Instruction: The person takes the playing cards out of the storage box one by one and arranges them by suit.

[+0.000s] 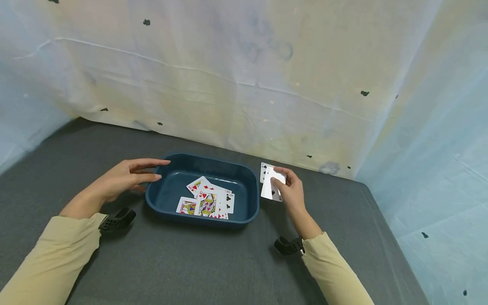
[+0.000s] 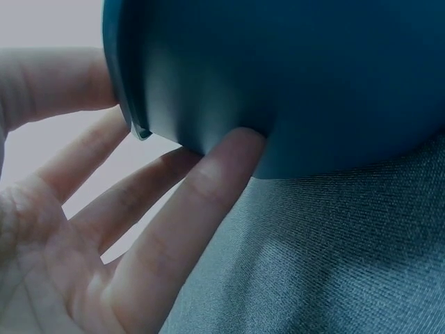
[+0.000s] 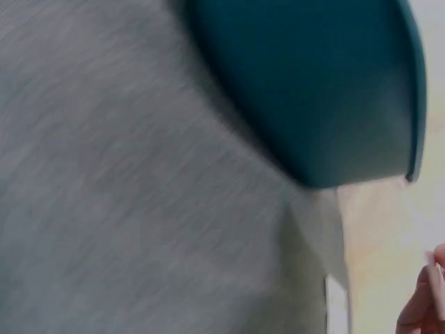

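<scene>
My right hand [image 1: 292, 192] pinches a white playing card [image 1: 268, 189] between thumb and fingers, right of the blue tray [image 1: 251, 212]. A spade card [image 1: 263, 171] lies partly hidden behind it near the table's back edge. My left hand [image 1: 120, 180] touches the tray's left end with spread, fairly straight fingers. In the left wrist view, one fingertip [image 2: 240, 142] rests against the tray's outer wall [image 2: 320, 90]. Inside the tray, several cards [image 1: 207, 203] overlap face up, among them a queen of hearts. The right wrist view shows only a bit of hand [image 3: 417, 306] at its edge.
A dark grey cloth [image 1: 213, 262] covers the table. Pale painted sheets [image 1: 236, 76] hang close behind it and along the right side [image 1: 438, 190]. Black bands [image 1: 118, 219] sit at both wrists.
</scene>
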The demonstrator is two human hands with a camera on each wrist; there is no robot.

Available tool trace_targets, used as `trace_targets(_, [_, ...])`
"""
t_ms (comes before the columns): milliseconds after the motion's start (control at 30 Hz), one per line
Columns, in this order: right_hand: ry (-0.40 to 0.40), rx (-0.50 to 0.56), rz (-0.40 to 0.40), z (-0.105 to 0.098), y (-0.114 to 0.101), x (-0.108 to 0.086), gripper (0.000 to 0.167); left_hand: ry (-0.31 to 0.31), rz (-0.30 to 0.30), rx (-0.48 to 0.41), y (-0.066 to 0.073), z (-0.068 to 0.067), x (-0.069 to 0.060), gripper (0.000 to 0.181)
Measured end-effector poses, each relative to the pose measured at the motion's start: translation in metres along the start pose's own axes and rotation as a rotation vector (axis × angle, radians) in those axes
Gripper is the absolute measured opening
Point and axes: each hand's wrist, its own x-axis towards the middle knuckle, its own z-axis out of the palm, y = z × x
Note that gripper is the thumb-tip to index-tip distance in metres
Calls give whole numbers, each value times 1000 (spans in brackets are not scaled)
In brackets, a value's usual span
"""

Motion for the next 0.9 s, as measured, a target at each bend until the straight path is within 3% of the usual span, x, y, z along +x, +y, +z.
trace_targets(200, [-79, -151, 55, -5, 18, -3, 36, 2, 0, -1, -1, 0, -1, 58])
trace_targets(333, [-134, -210, 49, -7, 25, -6, 36, 2, 1, -3, -1, 0, -1, 58])
trace_targets(667, [-180, -489, -97, -12, 35, -7, 31, 0, 4, 0, -1, 0, 0, 58])
trace_targets(900, [-195, -533, -163, -11, 35, -7, 25, 5, 5, 3, -1, 0, 0, 58])
